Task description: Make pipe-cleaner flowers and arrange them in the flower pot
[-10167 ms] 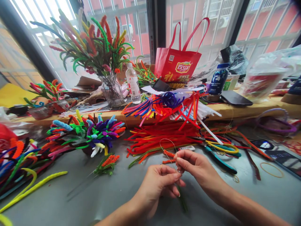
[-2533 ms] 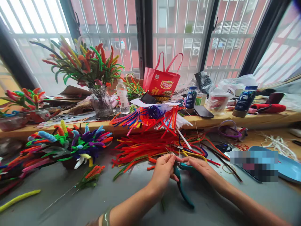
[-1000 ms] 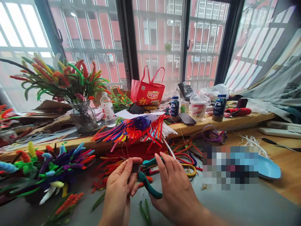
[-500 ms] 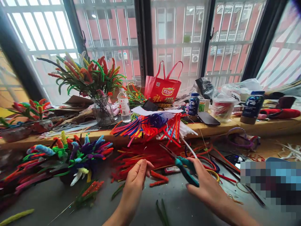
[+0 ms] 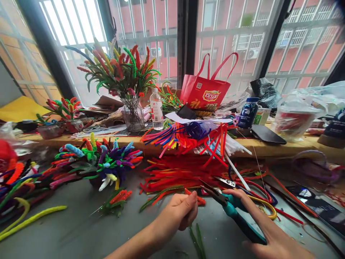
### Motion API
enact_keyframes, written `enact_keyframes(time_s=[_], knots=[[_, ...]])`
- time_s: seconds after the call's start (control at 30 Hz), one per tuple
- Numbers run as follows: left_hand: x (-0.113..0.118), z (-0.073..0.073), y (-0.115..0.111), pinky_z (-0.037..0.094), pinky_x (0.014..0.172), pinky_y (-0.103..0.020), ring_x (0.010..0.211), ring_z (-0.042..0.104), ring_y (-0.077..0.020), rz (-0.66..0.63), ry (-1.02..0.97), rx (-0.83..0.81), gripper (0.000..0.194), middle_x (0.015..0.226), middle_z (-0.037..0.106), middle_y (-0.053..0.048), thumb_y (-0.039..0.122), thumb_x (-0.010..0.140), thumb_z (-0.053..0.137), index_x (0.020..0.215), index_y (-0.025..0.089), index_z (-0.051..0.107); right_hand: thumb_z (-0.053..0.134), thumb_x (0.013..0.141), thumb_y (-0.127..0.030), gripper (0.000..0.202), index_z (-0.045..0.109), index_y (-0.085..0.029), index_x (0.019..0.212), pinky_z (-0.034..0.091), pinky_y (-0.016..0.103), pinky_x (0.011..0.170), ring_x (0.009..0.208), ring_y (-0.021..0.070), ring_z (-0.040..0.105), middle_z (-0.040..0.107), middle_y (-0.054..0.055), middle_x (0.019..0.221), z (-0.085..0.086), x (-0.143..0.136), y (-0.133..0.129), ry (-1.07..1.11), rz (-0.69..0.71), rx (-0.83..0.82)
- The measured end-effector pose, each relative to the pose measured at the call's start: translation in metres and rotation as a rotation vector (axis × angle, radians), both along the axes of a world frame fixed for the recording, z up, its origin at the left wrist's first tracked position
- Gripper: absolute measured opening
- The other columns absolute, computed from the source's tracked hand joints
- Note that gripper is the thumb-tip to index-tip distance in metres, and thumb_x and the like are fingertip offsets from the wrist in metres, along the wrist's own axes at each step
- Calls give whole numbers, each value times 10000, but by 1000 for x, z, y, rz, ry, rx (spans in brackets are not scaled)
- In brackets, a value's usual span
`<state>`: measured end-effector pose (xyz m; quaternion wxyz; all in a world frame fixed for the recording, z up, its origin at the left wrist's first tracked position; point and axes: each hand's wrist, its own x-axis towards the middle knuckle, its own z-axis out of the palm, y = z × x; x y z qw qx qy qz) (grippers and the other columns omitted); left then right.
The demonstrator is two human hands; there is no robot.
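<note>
My right hand holds long-nose pliers with teal handles. Their dark jaws point up and left, a little apart at the tips. Just left of the pliers, my left hand is closed with thumb and fingers pressed together; whatever it may hold is hidden. Behind its fingertips shows a bent orange-red pipe cleaner piece. Two green strips lie on the grey table below my left hand. Beyond both hands spreads a pile of red pipe cleaners.
Yellow-handled scissors lie beyond my right hand. A multicoloured pipe-cleaner bunch and a small orange-and-green one are at left. Along the wooden ledge stand a glass vase, a water bottle and a red bag.
The view has swung left, so the scene sits further right. My left hand has moved right, closer to the pliers, and its fingers are more curled. The pliers stay in my right hand.
</note>
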<state>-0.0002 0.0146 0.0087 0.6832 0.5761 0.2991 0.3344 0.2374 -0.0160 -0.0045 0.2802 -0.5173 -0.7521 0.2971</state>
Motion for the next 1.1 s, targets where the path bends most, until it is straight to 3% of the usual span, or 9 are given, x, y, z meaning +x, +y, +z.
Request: enact_keyframes(time_s=[0.17, 0.5, 0.8, 0.97, 1.1], knots=[[-8, 8, -2, 127, 468, -271, 443, 172, -80, 45, 145, 148, 568, 439, 225, 63, 637, 801, 377, 442, 208, 280, 573, 619, -312, 792, 328, -264, 1371, 269, 518, 1041, 1286, 374, 330, 396, 81, 1404, -13, 15, 3, -73, 64, 50], [-19, 11, -2, 192, 501, -253, 499, 233, -100, 3, 236, 222, 532, 518, 297, 44, 623, 830, 321, 505, 201, 333, 618, 656, -352, 747, 369, -251, 1353, 369, 474, 1000, 1245, 359, 406, 440, 85, 1381, -12, 19, 6, -171, 94, 96], [-24, 11, -5, 273, 591, -221, 598, 356, -109, 57, 301, 475, 326, 637, 420, 27, 382, 897, 367, 672, 178, 485, 610, 611, -316, 722, 434, -253, 1309, 417, 472, 960, 1209, 388, 439, 496, 88, 1333, -25, 25, 5, -145, 37, 137], [-24, 10, -6, 254, 573, -226, 593, 328, -107, 29, 275, 424, 369, 619, 373, 32, 438, 895, 360, 647, 178, 442, 617, 630, -322, 656, 466, -277, 1267, 443, 448, 934, 1159, 380, 493, 547, 68, 1275, -25, 25, 5, -159, 34, 126], [-23, 8, -6, 201, 511, -236, 526, 252, -86, -73, 126, 180, 437, 564, 314, 52, 548, 844, 413, 614, 176, 415, 615, 665, -334, 689, 394, -287, 1317, 436, 447, 941, 1209, 380, 443, 487, 66, 1341, -25, 24, 4, -151, 98, 122]])
